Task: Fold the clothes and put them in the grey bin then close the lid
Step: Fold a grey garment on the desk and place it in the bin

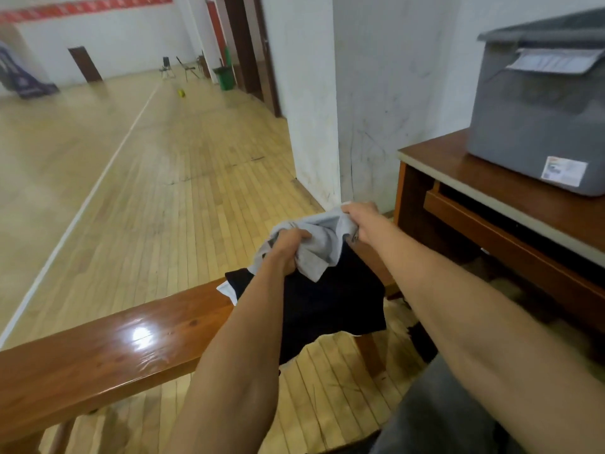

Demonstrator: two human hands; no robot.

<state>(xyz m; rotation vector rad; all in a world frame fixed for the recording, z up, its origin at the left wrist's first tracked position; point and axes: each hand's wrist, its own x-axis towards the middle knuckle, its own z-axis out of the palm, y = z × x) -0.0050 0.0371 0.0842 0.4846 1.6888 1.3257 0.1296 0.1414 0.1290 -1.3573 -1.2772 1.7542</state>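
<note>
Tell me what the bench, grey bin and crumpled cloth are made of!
The bench: wood, glossy varnish; grain, knots and glare show. The grey bin: probably matte plastic; smooth stiff walls, a sticker. The light grey garment: soft fabric; it bunches and creases in the left hand and right hand.

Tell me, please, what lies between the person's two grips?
In the head view, a bunched grey garment spans from the left grip to the right grip, both holding it, above a dark garment on the bench.

Indoor sports hall: wooden court floor (pixel 170 198) with painted white line (pixel 98 181), red banner (pixel 85 8) on far wall, folding chairs (pixel 167 67) far left.
</note>
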